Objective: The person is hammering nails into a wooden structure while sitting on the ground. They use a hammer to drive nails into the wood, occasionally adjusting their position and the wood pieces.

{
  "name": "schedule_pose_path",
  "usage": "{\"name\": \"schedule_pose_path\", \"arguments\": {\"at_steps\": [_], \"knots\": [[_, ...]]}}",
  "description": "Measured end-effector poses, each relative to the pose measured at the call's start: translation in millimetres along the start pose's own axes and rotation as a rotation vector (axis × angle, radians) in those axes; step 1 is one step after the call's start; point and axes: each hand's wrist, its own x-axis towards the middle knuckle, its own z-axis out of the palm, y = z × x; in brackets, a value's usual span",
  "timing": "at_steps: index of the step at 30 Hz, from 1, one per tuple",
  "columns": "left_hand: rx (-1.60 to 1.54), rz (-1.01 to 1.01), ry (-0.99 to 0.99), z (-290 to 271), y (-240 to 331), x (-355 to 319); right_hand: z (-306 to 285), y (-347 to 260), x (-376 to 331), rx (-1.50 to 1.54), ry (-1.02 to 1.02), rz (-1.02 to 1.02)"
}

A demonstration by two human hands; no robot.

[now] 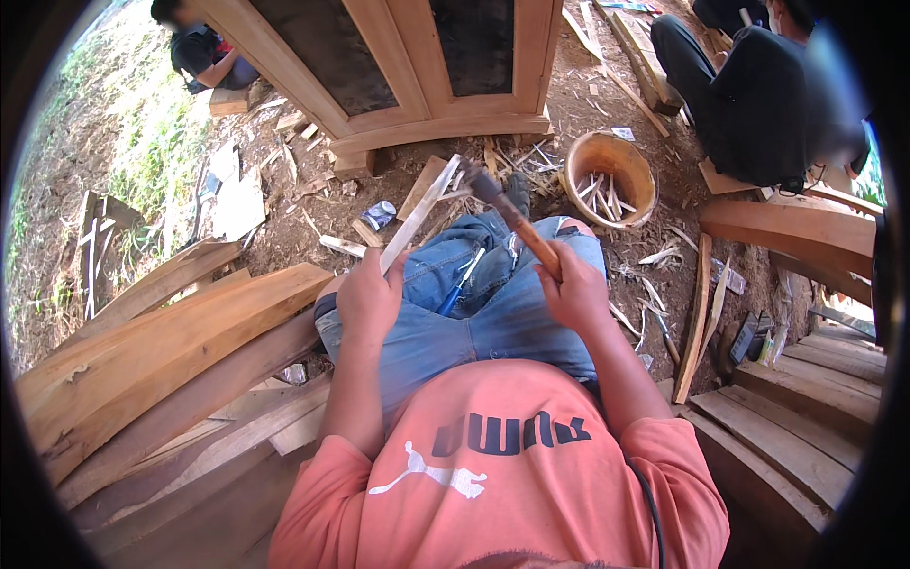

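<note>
1. Closest to my view, a slim blue-handled tool (450, 300) lies on the faded blue jeans (427, 334), probably parked there for easy reach.
2. I see the left hand (370, 292) closed around the lower end of a pale flat wooden strip (410, 229), slanted forward, likely so the fingers sit clear of its tip.
3. The right hand (578, 284) grips a dark-headed tool with a brown wooden handle (531, 242); its head is near that tip, contact unclear to me.
4. Ahead, a round tan bucket (626, 156) holds pale wood pieces, perhaps gathering them.
5. Beyond, a brown wooden panelled frame (391, 57) seems propped on a block (354, 165), presumably off the dirt.
</note>
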Motion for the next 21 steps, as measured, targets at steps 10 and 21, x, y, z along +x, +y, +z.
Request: {"name": "schedule_pose_path", "arguments": {"at_steps": [10, 21], "knots": [[0.136, 0.12, 0.217, -18.0, -28.0, -2.2, -37.0, 16.0, -14.8, -0.083, -0.042, 0.326], [-0.179, 0.174, 0.241, -8.9, -31.6, -11.9, -52.8, 28.8, -111.2, -0.357, -0.232, 0.187]]}}
